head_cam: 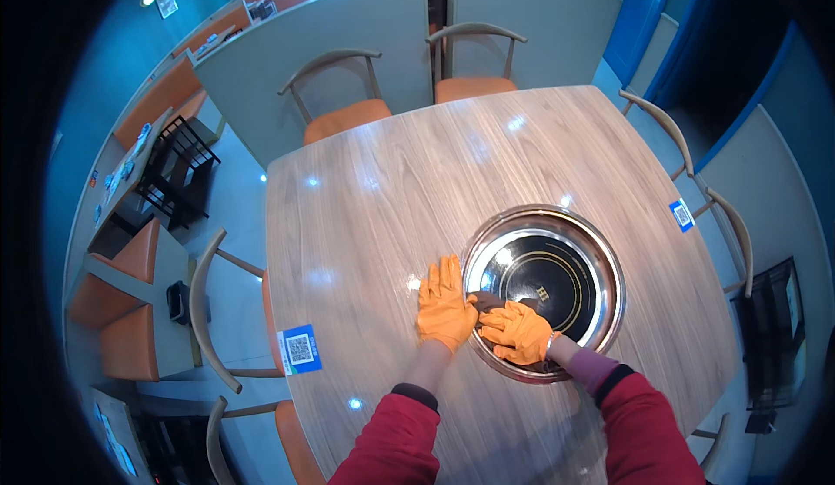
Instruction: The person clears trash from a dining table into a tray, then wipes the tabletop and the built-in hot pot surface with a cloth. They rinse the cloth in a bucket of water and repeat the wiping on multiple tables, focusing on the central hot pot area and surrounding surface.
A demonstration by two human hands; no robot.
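My left hand (447, 309), in an orange rubber glove, lies flat on the wood-grain table (372, 224) with its fingers spread a little, at the left rim of the round hot-pot cooker. My right hand (518, 331), gloved alike, presses a dark brown cloth (488, 301) against the lower left of the steel ring (616, 289) around the cooker. Part of the cloth shows between the two hands; the rest is hidden under the right glove. The black induction plate (548, 276) with gold circles sits sunken inside the ring.
Blue-edged code stickers lie at the table's left (300, 349) and right edges (682, 215). Wooden chairs with orange seats (349, 118) stand around the table. Beyond them are pale partitions (326, 28). More tables and orange benches stand at the left, and a black rack (773, 335) at the right.
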